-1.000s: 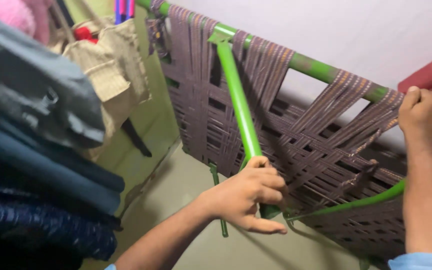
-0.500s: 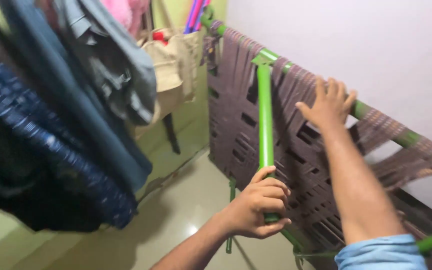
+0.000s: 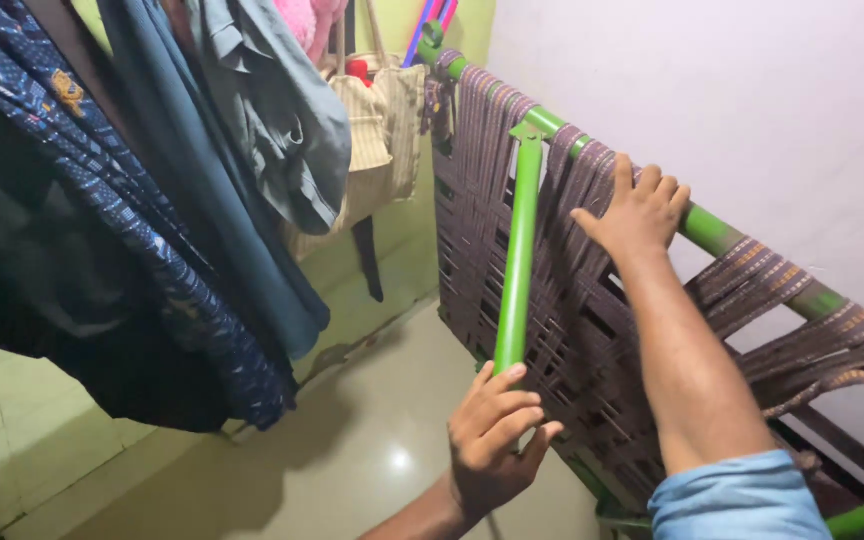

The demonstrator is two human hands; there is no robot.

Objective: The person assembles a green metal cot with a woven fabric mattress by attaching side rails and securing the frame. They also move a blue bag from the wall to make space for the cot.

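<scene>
A folding cot with a green metal frame (image 3: pixel 727 236) and brown woven straps (image 3: pixel 562 300) stands on its side against the white wall. My right hand (image 3: pixel 634 212) grips the cot's upper green rail over the straps. My left hand (image 3: pixel 497 432) is just below the lower end of the green cross leg (image 3: pixel 519 262), its fingers loose and spread, touching the bar at most with the fingertips.
Clothes hang at the left: a dark blue patterned garment (image 3: pixel 142 250), a teal one (image 3: pixel 212 190) and a grey shirt (image 3: pixel 282 110). A beige bag (image 3: pixel 377 140) hangs by the green wall. The pale tiled floor (image 3: pixel 352 460) lies below.
My right hand slid left along the upper rail. My left hand loosened its grip on the green cross leg and now sits below it. The view swung left toward the clothes.
</scene>
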